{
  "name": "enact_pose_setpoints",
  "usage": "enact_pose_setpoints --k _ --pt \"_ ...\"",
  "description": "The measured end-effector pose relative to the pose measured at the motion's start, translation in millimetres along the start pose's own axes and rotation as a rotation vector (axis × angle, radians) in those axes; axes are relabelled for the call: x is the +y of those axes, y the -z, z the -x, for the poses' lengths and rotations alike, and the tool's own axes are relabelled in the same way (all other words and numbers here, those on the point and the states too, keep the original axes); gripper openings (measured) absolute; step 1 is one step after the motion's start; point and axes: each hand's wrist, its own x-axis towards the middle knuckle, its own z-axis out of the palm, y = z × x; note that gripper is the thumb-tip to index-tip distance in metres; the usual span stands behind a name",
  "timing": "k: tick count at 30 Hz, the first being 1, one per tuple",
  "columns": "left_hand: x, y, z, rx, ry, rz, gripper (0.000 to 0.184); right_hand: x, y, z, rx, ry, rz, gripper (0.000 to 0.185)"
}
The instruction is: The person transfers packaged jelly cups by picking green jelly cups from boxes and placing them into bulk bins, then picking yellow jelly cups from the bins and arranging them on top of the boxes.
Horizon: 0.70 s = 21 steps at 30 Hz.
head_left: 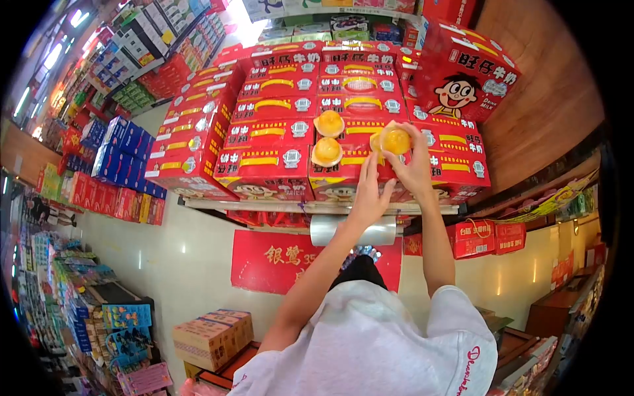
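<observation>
My right hand (415,162) is closed around a small round cup with a yellow-orange middle and pale rim (396,140), its fingers and thumb on the cup's sides. Part of another yellow piece (375,142) shows just left of it, mostly hidden. My left hand (371,191) is below, fingers stretched out and thumb apart, with its fingertips close to the held cup; whether they touch it I cannot tell. Two similar cups stand to the left on the red milk cartons, a farther one (329,123) and a nearer one (327,152).
Rows of red milk cartons (267,132) form the surface under my hands. A taller milk box (467,72) stands at the back right. Below the front edge hangs a roll of clear plastic (353,230). Brown cartons (214,338) sit at the lower left.
</observation>
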Motion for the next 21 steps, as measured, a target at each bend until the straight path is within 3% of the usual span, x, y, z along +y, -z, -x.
enact_pose_setpoints --k 3,6,11,14,21 --pt "-39 -5 -24 -0.041 -0.012 -0.015 0.069 52 -21 -12 -0.273 0.158 0.282 0.056" --pt "-47 1 -30 -0.064 -0.17 -0.184 0.069 60 -36 1 -0.116 0.153 0.185 0.057" --pt "-56 10 -21 -0.171 0.035 0.133 0.071 63 -36 -1 -0.193 0.172 0.159 0.067" --pt "-66 9 -20 -0.177 0.015 0.094 0.071 57 -37 1 -0.142 0.045 0.059 0.067" --pt "-70 7 -16 -0.168 -0.013 -0.051 0.074 61 -37 1 -0.123 0.09 0.129 0.063"
